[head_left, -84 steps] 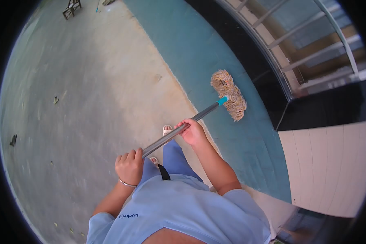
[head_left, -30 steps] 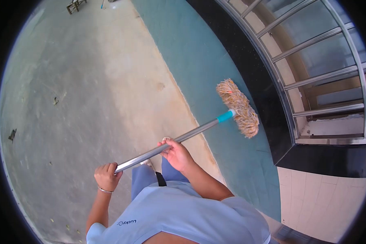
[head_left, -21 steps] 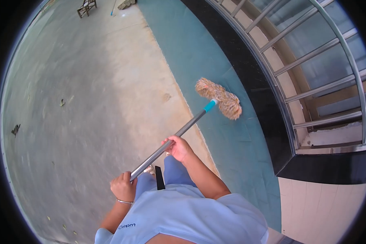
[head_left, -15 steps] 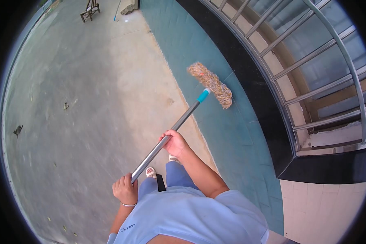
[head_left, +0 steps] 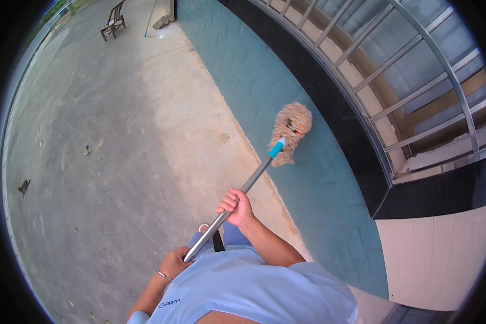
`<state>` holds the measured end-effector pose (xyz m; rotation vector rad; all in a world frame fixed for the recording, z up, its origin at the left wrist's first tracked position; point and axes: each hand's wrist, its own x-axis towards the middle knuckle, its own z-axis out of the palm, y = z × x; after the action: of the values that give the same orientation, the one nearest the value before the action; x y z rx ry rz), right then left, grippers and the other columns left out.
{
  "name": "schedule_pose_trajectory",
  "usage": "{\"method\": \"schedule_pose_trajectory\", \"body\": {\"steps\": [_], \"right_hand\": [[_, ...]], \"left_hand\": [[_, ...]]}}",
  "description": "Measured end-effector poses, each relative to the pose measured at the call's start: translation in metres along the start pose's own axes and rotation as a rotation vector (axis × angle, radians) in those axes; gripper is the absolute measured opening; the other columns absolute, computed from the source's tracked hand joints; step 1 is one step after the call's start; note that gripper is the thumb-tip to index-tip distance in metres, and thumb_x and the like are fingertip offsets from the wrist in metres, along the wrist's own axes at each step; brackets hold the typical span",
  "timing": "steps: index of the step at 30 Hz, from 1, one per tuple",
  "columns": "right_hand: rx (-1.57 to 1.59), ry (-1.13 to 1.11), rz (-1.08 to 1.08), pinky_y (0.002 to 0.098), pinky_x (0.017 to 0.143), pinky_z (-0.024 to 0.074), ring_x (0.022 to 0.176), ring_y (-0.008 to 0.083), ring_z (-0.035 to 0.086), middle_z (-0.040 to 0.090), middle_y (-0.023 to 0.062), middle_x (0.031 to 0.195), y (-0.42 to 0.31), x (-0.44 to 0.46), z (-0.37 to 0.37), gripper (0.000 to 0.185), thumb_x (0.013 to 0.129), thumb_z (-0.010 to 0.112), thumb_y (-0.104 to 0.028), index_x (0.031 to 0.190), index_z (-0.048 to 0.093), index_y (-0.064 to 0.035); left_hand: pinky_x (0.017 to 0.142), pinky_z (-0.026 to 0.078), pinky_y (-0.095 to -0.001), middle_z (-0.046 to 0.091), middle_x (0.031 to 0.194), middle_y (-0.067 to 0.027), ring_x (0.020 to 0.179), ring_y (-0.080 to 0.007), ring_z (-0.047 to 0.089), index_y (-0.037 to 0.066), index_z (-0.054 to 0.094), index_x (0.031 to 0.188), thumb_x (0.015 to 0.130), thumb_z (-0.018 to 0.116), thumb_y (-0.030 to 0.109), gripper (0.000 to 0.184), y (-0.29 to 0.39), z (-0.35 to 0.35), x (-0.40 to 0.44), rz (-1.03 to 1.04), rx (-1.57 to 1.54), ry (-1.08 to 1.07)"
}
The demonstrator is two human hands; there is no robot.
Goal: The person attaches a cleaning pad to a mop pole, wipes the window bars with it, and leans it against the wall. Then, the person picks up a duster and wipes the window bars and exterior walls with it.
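A mop (head_left: 254, 175) with a metal pole, a teal collar and a shaggy beige string head (head_left: 292, 129) slants across the head view from lower left to upper right. My right hand (head_left: 236, 207) is wrapped around the pole's middle, with the fingers closed. At the pole's lower end, close to my waist, my left hand (head_left: 174, 263) is closed on it; some of its fingers are hidden. The string head is over the green tiled surface (head_left: 318, 189), bunched and turned partly end-on. Whether it touches the tiles I cannot tell.
Right of the green tiles run a black band (head_left: 329, 102) and a window with metal bars (head_left: 410, 81). Grey concrete floor (head_left: 108, 189) stretches left. A wooden chair (head_left: 113, 20), a rock (head_left: 161, 22) and a thin pole (head_left: 150, 19) are far ahead.
The mop head has swung right and nearer to me, turning from lengthwise to bunched. Both hands keep hold of the pole; my left hand has drawn back toward my waist.
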<state>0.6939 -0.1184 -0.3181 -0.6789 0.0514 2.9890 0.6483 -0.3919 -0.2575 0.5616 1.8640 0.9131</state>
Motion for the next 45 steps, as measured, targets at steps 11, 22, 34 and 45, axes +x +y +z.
{"method": "schedule_pose_trajectory", "body": {"steps": [11,22,34,45], "right_hand": [[-0.007,0.063,-0.127,0.0324,0.064,0.0392,0.059,0.0144,0.041,0.04,0.0,0.057,-0.015,-0.043,-0.034,0.018,0.083,0.049,-0.022,0.068,0.047,-0.0121],[-0.24,0.296,0.117,0.04,0.06,0.0426,0.051,0.0173,0.044,0.04,0.0008,0.054,-0.106,0.056,-0.042,0.021,0.081,0.053,-0.022,0.063,0.046,-0.0123],[-0.418,0.287,0.011,0.0365,0.046,0.0411,0.047,0.0187,0.046,0.043,0.0032,0.052,-0.237,0.231,0.055,0.023,0.084,0.053,-0.023,0.068,0.042,-0.0133],[-0.205,0.324,0.073,0.0389,0.073,0.0444,0.069,0.0236,0.051,0.052,0.0094,0.072,-0.09,0.071,-0.106,0.022,0.088,0.047,-0.021,0.074,0.047,-0.0039]], "left_hand": [[0.051,0.047,-0.0424,0.061,0.065,-0.0099,0.058,-0.0309,0.06,0.013,0.053,0.088,0.073,0.061,0.024,0.02,-0.007,0.02,0.023,0.199,0.774,0.108],[0.05,0.046,-0.0428,0.061,0.066,-0.0109,0.057,-0.0319,0.06,0.013,0.051,0.092,0.071,0.061,0.018,0.023,-0.034,0.093,0.116,0.022,0.572,0.326],[0.059,0.045,-0.0475,0.057,0.066,-0.0244,0.068,-0.0434,0.056,0.002,0.048,0.087,0.074,0.059,0.01,0.019,0.145,0.05,0.26,0.032,0.108,0.504],[0.063,0.047,-0.0417,0.059,0.072,-0.0215,0.07,-0.039,0.058,0.005,0.052,0.09,0.071,0.055,0.006,0.02,-0.012,0.042,0.126,-0.012,0.198,0.032]]}}
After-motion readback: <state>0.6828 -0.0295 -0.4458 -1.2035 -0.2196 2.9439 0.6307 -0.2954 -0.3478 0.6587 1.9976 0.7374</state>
